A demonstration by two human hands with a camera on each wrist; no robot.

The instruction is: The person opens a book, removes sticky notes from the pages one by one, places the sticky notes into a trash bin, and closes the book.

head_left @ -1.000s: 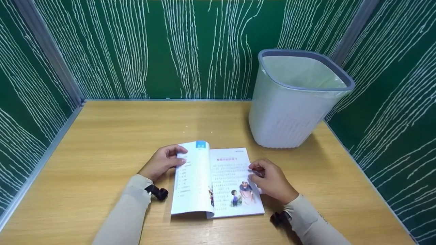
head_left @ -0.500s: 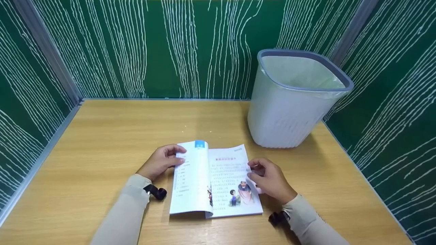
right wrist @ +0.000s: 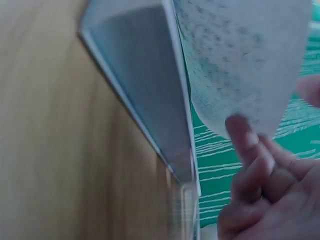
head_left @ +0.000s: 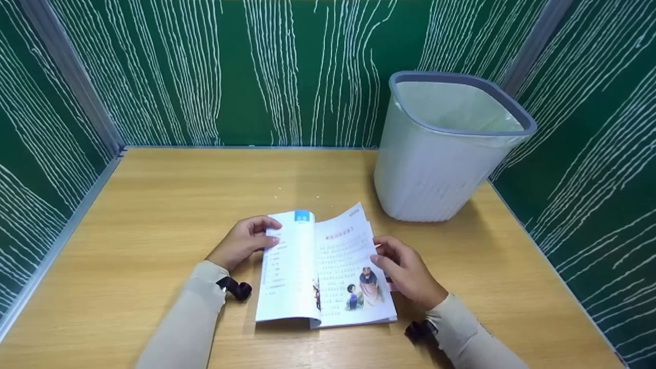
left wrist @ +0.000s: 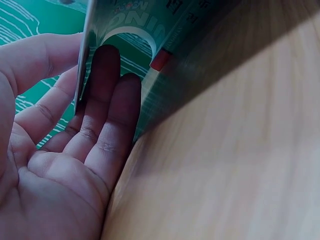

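Observation:
An open book (head_left: 287, 302) lies on the table with printed text on both sides and a colour drawing on the right. My left hand (head_left: 241, 245) holds the raised left half at its edge, thumb on top and fingers behind; the left wrist view shows those fingers (left wrist: 112, 120) under the cover (left wrist: 175, 22). At the right edge, my right hand (head_left: 412, 271) pinches a page (head_left: 343, 261) whose top corner curls up. From the right wrist, the lifted page (right wrist: 240, 60) stands between thumb and fingers, apart from the thick block of pages (right wrist: 145, 65) below.
A white bin (head_left: 425, 169) with a grey rim and a plastic liner stands at the back right of the wooden table (head_left: 205, 184). Green panels (head_left: 333, 77) with white wavy lines close in the back and sides. Small pale specks lie beyond the book.
The right page's top corner has risen and curled away from the pages beneath. My right thumb has shifted slightly at the edge. The left hand keeps its hold.

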